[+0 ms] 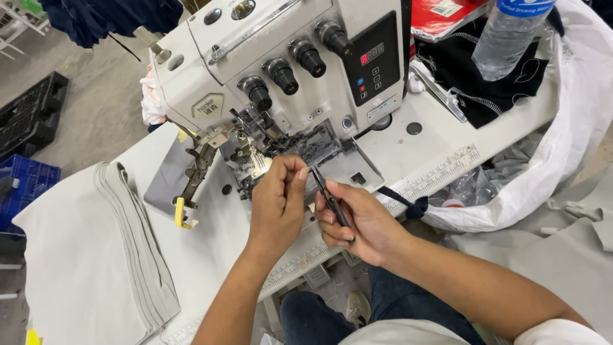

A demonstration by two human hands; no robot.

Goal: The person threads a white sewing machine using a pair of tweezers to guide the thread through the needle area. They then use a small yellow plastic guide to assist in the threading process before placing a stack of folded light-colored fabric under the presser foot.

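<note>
The tweezers [331, 197] sit just in front of the sewing machine [281, 76], pinched in the right hand [357, 223] with their tips pointing up toward the left hand [278, 198]. That hand's thumb and forefinger are pressed together at the tweezer tips; whether thread lies between them cannot be told. Left of the machine lies a stack of grey cloth [137, 249]. Right of it stands a plastic bottle [511, 35] beside a white sack [575, 128].

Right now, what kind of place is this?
Most likely a clothing factory or sewing workshop. An industrial sewing machine sits on the white table, a stack of cut grey fabric pieces lies beside it, and the right hand holds tweezers.
</note>
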